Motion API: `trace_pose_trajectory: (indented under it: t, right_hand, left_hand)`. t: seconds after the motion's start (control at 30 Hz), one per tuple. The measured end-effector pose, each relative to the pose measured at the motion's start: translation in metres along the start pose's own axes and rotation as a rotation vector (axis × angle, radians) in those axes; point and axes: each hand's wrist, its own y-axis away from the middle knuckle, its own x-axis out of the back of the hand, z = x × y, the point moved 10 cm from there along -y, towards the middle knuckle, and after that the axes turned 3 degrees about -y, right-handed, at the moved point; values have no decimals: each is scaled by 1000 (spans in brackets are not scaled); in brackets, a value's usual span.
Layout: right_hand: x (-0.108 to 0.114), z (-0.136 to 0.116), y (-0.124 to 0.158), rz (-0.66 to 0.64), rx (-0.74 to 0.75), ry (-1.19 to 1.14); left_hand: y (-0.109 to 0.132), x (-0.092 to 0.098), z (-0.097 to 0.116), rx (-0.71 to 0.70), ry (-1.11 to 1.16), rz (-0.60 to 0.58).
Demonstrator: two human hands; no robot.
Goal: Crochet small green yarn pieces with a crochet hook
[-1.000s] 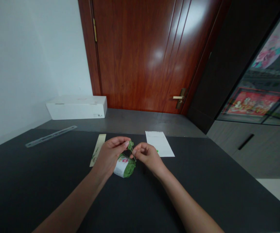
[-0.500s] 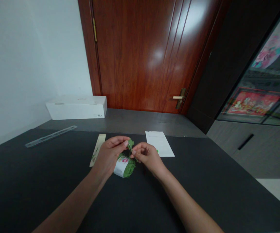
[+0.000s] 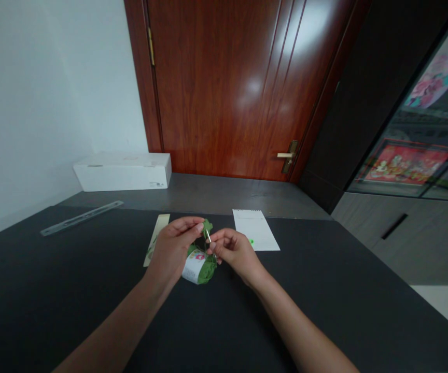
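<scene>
Between thumb and fingers, my left hand (image 3: 178, 242) pinches a small piece of green crochet work (image 3: 207, 226). My right hand (image 3: 235, 250) is closed on a thin metal crochet hook (image 3: 208, 236), whose shiny shaft slants up to the green piece. Below the hands, a ball of green yarn (image 3: 207, 271) with a white paper band lies on the dark table, partly covered by my left hand. Strands run near the fingers, though their exact path is too fine to follow.
A pale printed strip (image 3: 162, 224) lies behind my left hand, and a spiral notepad (image 3: 255, 228) with a small green item behind my right. A clear plastic sleeve (image 3: 82, 217) rests at left. The long white box (image 3: 125, 173) stands by the wall, before a wooden door (image 3: 224, 93).
The hook has shifted slightly at the green piece, and more of its bright shaft shows now. Both hands stay almost in place; the yarn ball has not moved.
</scene>
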Motion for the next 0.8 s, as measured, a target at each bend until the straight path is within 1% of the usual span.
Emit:
trace_pose_trajectory:
  t: [0.17,0.37,0.6,0.8]
  right_hand:
    - [-1,0,1,0,-9,-12]
    - [0,4,0,11,-31,-29]
    - [-2,3,1,12,-35,-50]
    - [-4,1,2,17,-39,-80]
  left_hand:
    - [0,0,1,-10,0,-4]
    - [1,-1,-2,14,12,-1]
    - [1,-1,-2,23,50,5]
    - [-1,-3,-6,49,88,-18]
